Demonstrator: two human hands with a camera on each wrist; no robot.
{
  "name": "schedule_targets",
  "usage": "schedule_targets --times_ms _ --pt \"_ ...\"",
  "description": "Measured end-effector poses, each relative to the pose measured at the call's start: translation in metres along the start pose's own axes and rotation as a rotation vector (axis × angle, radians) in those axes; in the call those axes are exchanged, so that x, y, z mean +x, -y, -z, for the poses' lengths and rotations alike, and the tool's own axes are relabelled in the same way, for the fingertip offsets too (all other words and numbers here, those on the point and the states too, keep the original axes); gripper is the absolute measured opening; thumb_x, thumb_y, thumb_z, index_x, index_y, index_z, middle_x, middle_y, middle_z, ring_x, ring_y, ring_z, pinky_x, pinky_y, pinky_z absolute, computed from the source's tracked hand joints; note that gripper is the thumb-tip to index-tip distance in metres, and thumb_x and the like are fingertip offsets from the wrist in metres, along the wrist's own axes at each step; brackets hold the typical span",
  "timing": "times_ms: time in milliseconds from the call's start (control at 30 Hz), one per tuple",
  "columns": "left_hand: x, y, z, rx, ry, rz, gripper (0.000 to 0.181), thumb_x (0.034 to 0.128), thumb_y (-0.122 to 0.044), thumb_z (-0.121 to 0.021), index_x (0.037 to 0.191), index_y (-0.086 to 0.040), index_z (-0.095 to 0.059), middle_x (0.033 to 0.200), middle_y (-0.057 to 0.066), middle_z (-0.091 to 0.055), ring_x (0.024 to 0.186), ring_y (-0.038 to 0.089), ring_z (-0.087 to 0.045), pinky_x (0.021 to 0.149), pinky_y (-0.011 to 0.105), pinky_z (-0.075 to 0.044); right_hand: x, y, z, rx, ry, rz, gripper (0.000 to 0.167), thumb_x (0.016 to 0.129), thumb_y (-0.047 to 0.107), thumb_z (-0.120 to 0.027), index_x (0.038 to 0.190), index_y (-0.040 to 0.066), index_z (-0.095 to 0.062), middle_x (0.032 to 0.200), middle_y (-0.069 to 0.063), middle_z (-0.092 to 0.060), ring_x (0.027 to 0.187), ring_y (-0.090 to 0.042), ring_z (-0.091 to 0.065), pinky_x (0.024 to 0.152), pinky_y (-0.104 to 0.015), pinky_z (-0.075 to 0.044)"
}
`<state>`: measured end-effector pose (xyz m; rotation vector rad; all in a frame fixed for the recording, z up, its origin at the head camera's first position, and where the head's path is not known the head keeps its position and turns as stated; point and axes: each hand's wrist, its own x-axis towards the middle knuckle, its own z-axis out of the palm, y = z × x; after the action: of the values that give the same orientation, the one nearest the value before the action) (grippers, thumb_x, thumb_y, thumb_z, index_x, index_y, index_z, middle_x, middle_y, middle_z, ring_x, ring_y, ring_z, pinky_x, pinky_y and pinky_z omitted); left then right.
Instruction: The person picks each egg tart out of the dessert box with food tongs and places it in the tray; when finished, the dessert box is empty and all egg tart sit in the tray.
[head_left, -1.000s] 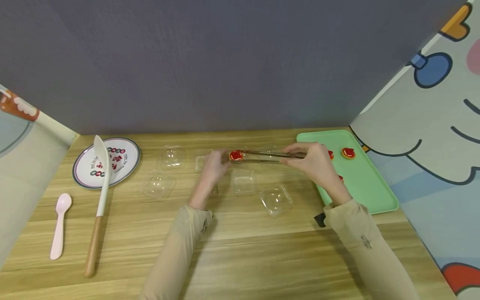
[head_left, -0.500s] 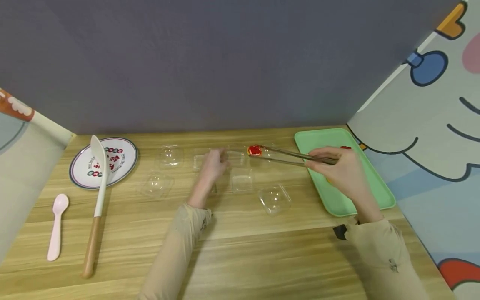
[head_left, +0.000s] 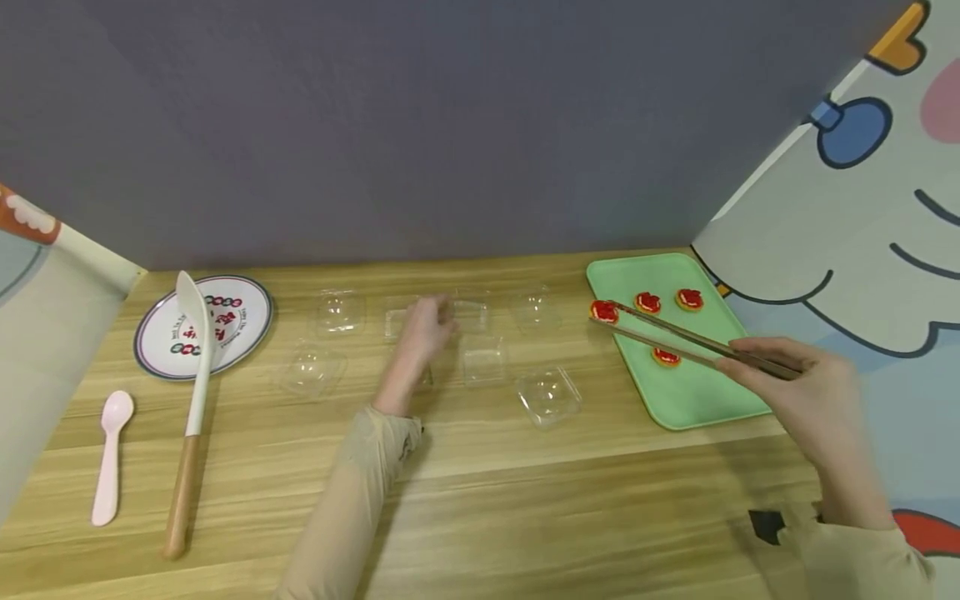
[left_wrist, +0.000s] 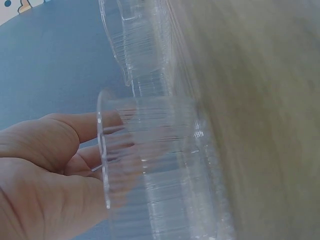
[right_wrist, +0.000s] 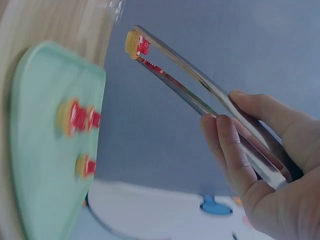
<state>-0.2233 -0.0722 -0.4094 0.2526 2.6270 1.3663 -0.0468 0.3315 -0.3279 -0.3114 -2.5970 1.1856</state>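
Low over the left edge of the green tray [head_left: 712, 393], my right hand [head_left: 813, 396] grips metal tongs [right_wrist: 201, 79]. Between the tong tips sits a small round tart [right_wrist: 132, 44] with a red top, its base yellow. Several similar tarts lie on the tray, including one tart [head_left: 689, 299] near its back. My left hand [head_left: 425, 327] is at the back middle of the table among clear plastic boxes. In the left wrist view, its bent fingers show through the wall of a clear plastic box [left_wrist: 165, 200], which it appears to hold; the exact contact is blurred.
Several clear containers stand around, such as a clear box [head_left: 483, 360] and a domed lid [head_left: 549, 397]. At left lie a patterned plate [head_left: 247, 333], a white spatula with wooden handle [head_left: 183, 500] across it, and a pink spoon [head_left: 109, 467]. A grey wall [head_left: 420, 150] bounds the back.
My right hand has moved right with the tongs and tart, from beside my left hand to the tray's left edge. The left hand has stayed put.
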Motion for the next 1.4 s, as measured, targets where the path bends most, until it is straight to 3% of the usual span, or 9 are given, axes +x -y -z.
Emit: schedule_targets --times_ms 333,533,733,833,1033,1400 --pt "0.000 -0.001 0.001 0.007 0.013 -0.007 0.052 0.1005 0.004 -0.068 0.149 0.013 -0.051 0.142 0.033 -0.061 0.130 0.045 -0.062 0.110 0.049 -0.056 -0.024 -0.029 0.032 -0.119 -0.151 -0.143 0.020 0.093 0.019 -0.087 0.112 0.016 -0.080 0.084 0.042 -0.064 0.076 0.023 -0.061 0.067 0.002 -0.047" --pt "-0.001 0.000 0.002 0.009 0.017 -0.010 0.051 0.0997 0.005 -0.068 0.148 0.012 -0.054 0.141 0.033 -0.062 0.130 0.046 -0.062 0.110 0.050 -0.056 -0.028 -0.045 0.041 -0.201 -0.190 -0.203 0.024 0.094 0.025 -0.086 0.110 0.009 -0.079 0.079 0.047 -0.056 0.072 0.027 -0.054 0.061 0.003 -0.043" --pt "-0.001 0.000 0.003 0.005 0.021 -0.003 0.054 0.0996 0.004 -0.069 0.150 0.012 -0.051 0.145 0.033 -0.059 0.134 0.046 -0.059 0.113 0.050 -0.053 -0.031 -0.055 0.043 -0.262 -0.193 -0.246 0.044 0.096 0.025 -0.083 0.122 -0.009 -0.073 0.076 0.050 -0.048 0.069 0.030 -0.048 0.057 0.002 -0.040" --pt "-0.001 0.000 0.003 0.007 0.025 0.000 0.056 0.1001 0.003 -0.068 0.152 0.012 -0.049 0.146 0.033 -0.058 0.134 0.046 -0.059 0.113 0.050 -0.053 -0.031 -0.062 0.044 -0.291 -0.190 -0.230 0.046 0.096 0.022 -0.083 0.124 -0.013 -0.071 0.076 0.051 -0.044 0.068 0.030 -0.046 0.055 0.001 -0.040" --pt "-0.001 0.000 0.003 0.003 0.031 -0.005 0.057 0.1006 0.002 -0.068 0.153 0.012 -0.048 0.146 0.033 -0.058 0.135 0.046 -0.058 0.113 0.051 -0.053 -0.031 -0.068 0.043 -0.290 -0.196 -0.216 0.046 0.096 0.021 -0.083 0.124 -0.014 -0.071 0.075 0.052 -0.044 0.066 0.031 -0.046 0.055 0.001 -0.041" --pt "-0.001 0.001 0.003 0.005 0.025 0.004 0.058 0.1008 0.000 -0.069 0.154 0.011 -0.047 0.148 0.033 -0.056 0.134 0.045 -0.059 0.112 0.050 -0.054 -0.033 -0.070 0.044 -0.293 -0.178 -0.260 0.051 0.097 0.027 -0.082 0.128 -0.012 -0.070 0.076 0.049 -0.045 0.066 0.030 -0.046 0.054 0.000 -0.042"
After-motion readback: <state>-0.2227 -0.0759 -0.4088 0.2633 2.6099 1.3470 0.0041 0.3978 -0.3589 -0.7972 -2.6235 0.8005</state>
